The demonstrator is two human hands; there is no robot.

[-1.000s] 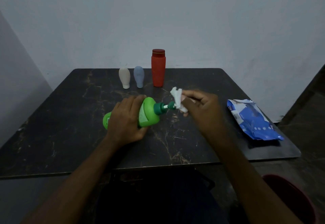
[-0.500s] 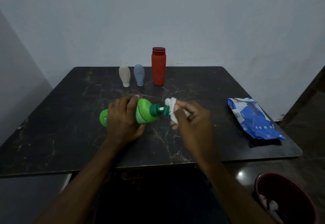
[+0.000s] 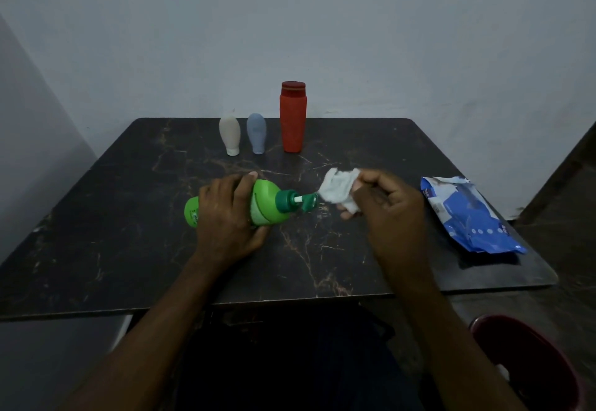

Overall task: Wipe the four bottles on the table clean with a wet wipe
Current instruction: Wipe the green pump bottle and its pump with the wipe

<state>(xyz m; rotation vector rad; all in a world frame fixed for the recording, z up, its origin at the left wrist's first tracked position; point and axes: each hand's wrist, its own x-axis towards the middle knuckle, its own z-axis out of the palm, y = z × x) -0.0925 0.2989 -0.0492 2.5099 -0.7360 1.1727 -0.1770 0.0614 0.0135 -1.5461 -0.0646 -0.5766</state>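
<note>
Two hands: left hand [image 3: 225,217] grips the green plastic pump bottle [image 3: 266,204]; right hand [image 3: 393,207] pinches a crumpled white wet wipe [image 3: 337,189].
Tip: imo pin it, twist round the dark-green nozzle [image 3: 309,201].

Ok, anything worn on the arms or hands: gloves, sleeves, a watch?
Nothing that shows. The left hand and right hand are bare: no gloves, rings or watch visible. Both forearms are uncovered down to the frame's bottom edge, so no sleeve is in view.
</note>
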